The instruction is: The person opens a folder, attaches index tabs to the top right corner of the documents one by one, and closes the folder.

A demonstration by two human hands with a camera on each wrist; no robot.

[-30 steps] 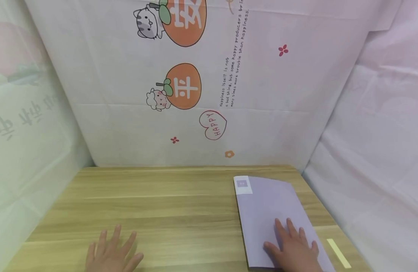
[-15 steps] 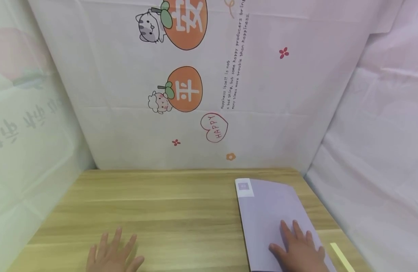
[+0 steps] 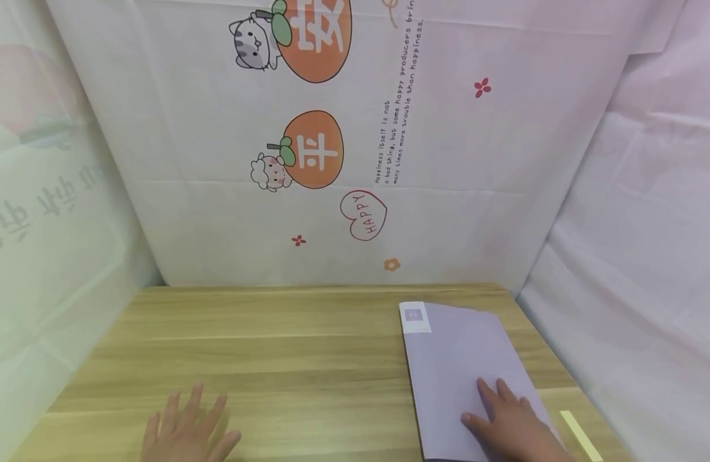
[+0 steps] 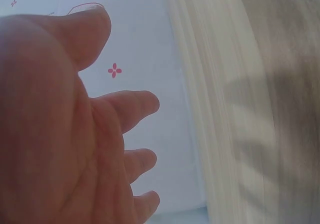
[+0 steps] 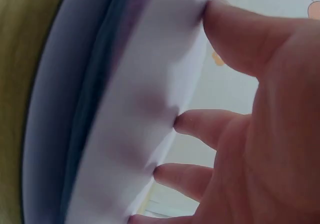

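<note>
A light purple folder [image 3: 447, 372] with a white label [image 3: 415, 317] at its far left corner lies closed on the right part of the table. My right hand [image 3: 513, 420] is on its near right part, fingers spread. In the right wrist view the fingertips [image 5: 185, 121] touch the folder's cover [image 5: 132, 119], and the folder's layered edge shows below. My left hand [image 3: 184, 430] is over the near left part of the wooden table, fingers apart, with nothing in it. The left wrist view shows its palm [image 4: 55, 134] and the fingers' shadows on the wood.
The wood-grain table [image 3: 262, 359] reaches back to a white printed cloth [image 3: 447, 160]. More cloth [image 3: 649, 256] hangs along both sides. A pale yellow strip [image 3: 580, 436] lies on the table to the right of the folder.
My right hand has slid slightly right on the folder and turned a little, so fewer fingers show. My left hand has shifted slightly left. The folder lies where it was.
</note>
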